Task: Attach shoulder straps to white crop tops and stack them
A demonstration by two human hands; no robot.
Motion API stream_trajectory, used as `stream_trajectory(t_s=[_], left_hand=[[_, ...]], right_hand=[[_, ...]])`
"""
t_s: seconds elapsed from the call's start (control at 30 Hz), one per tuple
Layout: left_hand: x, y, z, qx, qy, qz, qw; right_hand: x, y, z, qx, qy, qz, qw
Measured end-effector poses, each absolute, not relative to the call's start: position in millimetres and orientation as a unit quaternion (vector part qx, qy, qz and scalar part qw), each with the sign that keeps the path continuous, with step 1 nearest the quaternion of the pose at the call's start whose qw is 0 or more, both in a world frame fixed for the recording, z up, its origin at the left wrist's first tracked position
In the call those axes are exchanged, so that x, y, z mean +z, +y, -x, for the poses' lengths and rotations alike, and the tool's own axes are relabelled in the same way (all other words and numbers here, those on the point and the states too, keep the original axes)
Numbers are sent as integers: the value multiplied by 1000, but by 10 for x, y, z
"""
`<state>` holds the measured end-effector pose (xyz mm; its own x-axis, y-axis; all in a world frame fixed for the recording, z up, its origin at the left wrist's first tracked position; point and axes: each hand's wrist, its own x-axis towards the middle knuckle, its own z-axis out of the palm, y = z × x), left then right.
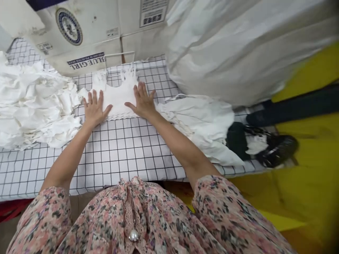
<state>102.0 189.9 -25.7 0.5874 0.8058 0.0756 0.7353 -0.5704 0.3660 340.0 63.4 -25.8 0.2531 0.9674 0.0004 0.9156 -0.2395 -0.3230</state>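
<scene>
Left hand and right hand flat on a white garment

Fingers spread, the hands lie at opposite sides of the garment, its scooped edge pointing away from the wearer of a floral blouse. Beneath is a grid-patterned tablecloth. A heap of white fabric pieces sits at left, bunched white cloth at right; a "BLUE GIRL" cardboard box stands behind.

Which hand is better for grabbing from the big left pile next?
Probably the left hand: it rests flat at the white garment, beside that pile. The right hand is farther away, at the garment's other edge.
</scene>
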Motion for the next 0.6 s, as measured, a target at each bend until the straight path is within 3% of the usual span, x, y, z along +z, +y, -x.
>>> stream_trajectory(t_s=[0.2, 0.4, 0.47, 0.6], left_hand=[[-36, 1757, -715, 232, 384, -881, 149], [2, 1251, -662, 288, 317, -883, 192], [34, 1061, -774, 290, 284, -890, 205], [207, 755, -982, 294, 257, -880, 269]], right_hand=[[204, -368, -3934, 0, -568, 779, 265], [309, -1253, -4780, -6, -521, 842, 138], [368, -1328, -4908, 4, -508, 842, 182], [622, -1330, -4998, -48, -460, 811, 359]])
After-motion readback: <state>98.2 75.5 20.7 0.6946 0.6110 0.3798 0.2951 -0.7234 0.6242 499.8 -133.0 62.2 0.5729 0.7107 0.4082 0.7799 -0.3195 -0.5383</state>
